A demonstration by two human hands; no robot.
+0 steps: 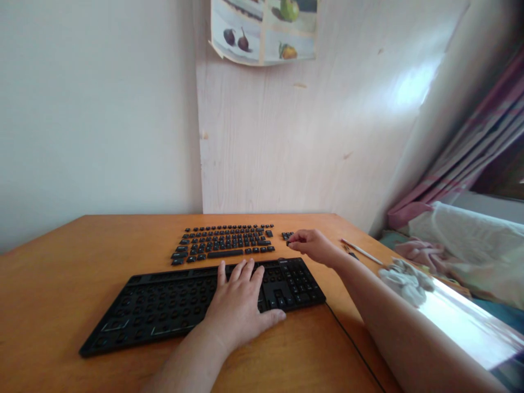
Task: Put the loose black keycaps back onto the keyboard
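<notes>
A black keyboard [176, 327] lies slanted on the table, most of its left part stripped to bare key sockets, while keys sit on the number pad [301, 281] at its right end. My left hand [239, 300] rests on the keyboard with fingers spread. Behind the keyboard, loose black keycaps [225, 240] are laid out in rows, with a long space bar keycap [225, 254] at the front. Beyond the number pad, my right hand [311, 245] pinches a small black keycap [289, 243] by a little group of keycaps [285, 236].
The keyboard's cable [354, 346] runs toward the table's front edge. A thin white stick [360, 251] and a crumpled pale cloth [407, 281] lie on the right. A wall stands behind the wooden table [53, 289], with fruit pictures [266, 33] hanging on it.
</notes>
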